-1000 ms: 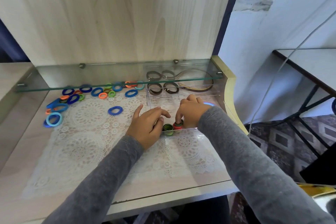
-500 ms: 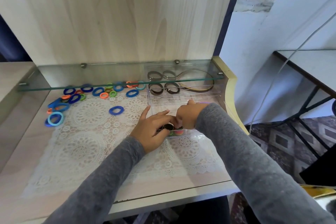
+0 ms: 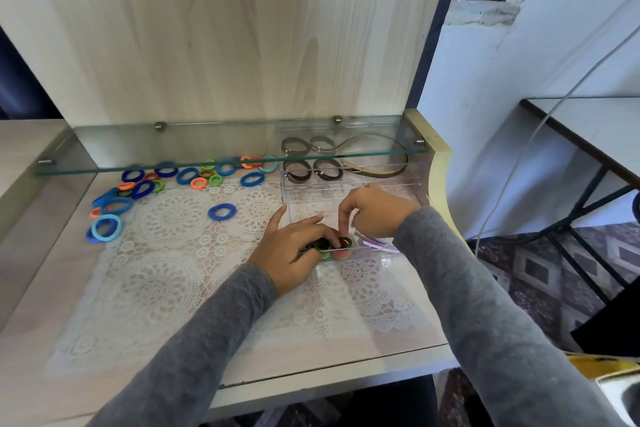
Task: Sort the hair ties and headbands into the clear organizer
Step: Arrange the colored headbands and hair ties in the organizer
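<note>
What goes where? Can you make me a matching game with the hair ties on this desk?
Things:
1. lone blue hair tie
2. brown hair ties
3. red stack of hair ties
4. green stack of hair ties

Places:
A. against the fingers of the left hand
B. back compartment of the clear organizer
C. alone on the lace doily
D. under a finger of the right hand

Pairs: 1-C, 2-B, 3-D, 4-A

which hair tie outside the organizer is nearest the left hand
The single blue hair tie lying alone on the lace mat; the others cluster farther from the left hand, at the back left.
</note>
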